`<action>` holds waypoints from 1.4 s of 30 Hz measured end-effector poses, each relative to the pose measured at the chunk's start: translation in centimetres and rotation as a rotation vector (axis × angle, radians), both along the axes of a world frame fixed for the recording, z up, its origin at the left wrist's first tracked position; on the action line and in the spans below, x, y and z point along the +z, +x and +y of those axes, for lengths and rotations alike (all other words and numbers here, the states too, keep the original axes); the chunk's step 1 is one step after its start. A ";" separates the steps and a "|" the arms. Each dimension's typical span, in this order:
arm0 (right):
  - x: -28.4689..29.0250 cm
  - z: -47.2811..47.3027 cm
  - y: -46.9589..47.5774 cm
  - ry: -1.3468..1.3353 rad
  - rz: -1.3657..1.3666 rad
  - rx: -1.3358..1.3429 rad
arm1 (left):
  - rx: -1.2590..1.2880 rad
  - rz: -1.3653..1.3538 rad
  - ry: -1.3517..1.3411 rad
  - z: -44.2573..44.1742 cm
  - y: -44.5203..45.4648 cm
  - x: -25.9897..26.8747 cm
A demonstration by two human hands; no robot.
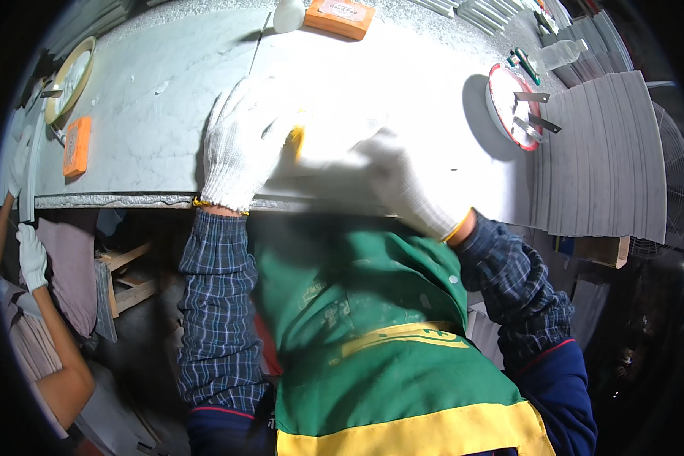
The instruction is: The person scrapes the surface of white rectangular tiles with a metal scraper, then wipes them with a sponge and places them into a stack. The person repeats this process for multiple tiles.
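My left hand (239, 145), in a white knitted glove, rests at the front of a pale, marble-patterned slab (142, 114) on the bench. Something yellow shows beside its fingertips; whether it is glove trim or a separate thing I cannot tell. To its right, my right hand (407, 176), gloved alike, is blurred over the slab's front edge, its fingers bent. Glare and blur hide whether it holds anything. A red-rimmed white bowl (497, 108) with white paste and several metal blades stands to the right.
Beyond the hands are an orange hand pad (340, 17) and a white bottle (289, 16). A second orange pad (77, 146) and a yellowish bowl (85, 62) are at left, near a co-worker's gloved hand (32, 256). Stacked grey slabs (601, 159) and a clear bottle (558, 55) stand at right.
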State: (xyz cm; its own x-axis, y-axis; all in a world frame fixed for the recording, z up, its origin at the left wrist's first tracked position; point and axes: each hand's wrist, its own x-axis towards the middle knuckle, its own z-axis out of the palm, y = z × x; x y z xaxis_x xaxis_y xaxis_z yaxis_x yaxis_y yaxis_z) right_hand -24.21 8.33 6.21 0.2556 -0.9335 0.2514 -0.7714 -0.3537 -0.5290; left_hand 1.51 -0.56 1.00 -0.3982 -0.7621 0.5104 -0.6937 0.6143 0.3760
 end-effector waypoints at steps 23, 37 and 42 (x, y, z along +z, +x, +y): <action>-1.2 -4.2 -1.4 -0.155 0.431 0.034 | -0.040 0.028 0.066 0.2 -0.4 1.6; -3.8 -5.6 -1.5 -0.184 0.557 0.088 | -0.030 -0.035 0.018 0.1 -0.1 0.8; -3.3 -3.6 -4.8 -0.287 0.506 -0.008 | -0.037 -0.012 0.077 -0.1 0.1 0.7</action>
State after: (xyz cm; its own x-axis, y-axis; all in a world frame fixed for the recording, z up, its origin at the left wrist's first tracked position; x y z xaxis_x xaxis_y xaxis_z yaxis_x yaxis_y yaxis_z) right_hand -29.00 4.73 2.92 0.4030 -0.8483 0.3435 -0.9065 -0.4217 0.0222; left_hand 1.60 -0.64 1.71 -0.4328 -0.7835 0.4459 -0.6757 0.6093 0.4149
